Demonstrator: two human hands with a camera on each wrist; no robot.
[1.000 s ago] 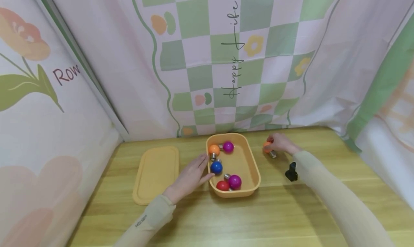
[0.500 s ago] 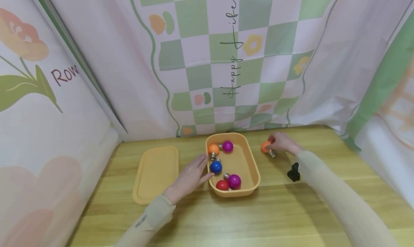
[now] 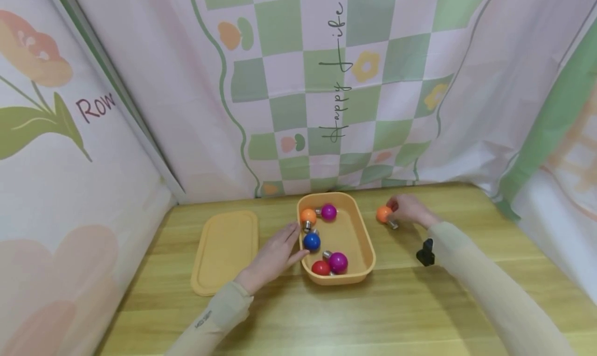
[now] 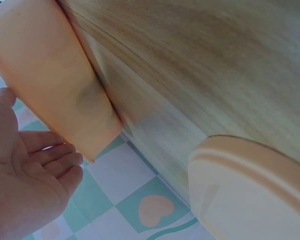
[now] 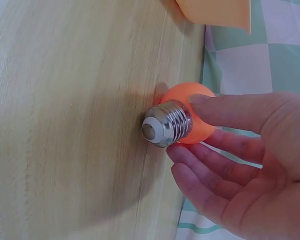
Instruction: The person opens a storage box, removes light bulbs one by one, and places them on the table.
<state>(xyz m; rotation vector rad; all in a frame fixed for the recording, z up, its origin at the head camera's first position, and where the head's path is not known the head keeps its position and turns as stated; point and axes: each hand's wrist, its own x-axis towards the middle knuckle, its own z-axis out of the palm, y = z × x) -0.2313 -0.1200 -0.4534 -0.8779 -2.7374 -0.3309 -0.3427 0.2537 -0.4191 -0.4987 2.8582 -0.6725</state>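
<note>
An orange light bulb (image 3: 384, 214) with a silver screw base is held by my right hand (image 5: 240, 160), low over the wooden table. The thumb lies across its globe and the other fingers curl behind and under it. My left hand (image 3: 276, 251) touches the left rim of a yellow-orange plastic box (image 3: 368, 242), fingers nearly straight. Inside the box lie another orange bulb (image 3: 308, 216), a blue bulb (image 3: 312, 241), a red bulb (image 3: 320, 267) and two purple bulbs, one at the back (image 3: 328, 212) and one at the front (image 3: 338, 262).
Left of the box, a matching flat lid (image 3: 226, 252) lies on the wooden table (image 3: 317, 319). A checked curtain (image 3: 322, 86) hangs along the table's back edge. A black camera mount (image 3: 425, 252) sits at the right wrist.
My right hand has drawn slightly to the right, so more of the orange light bulb's globe shows. My left hand and the box have stayed in place.
</note>
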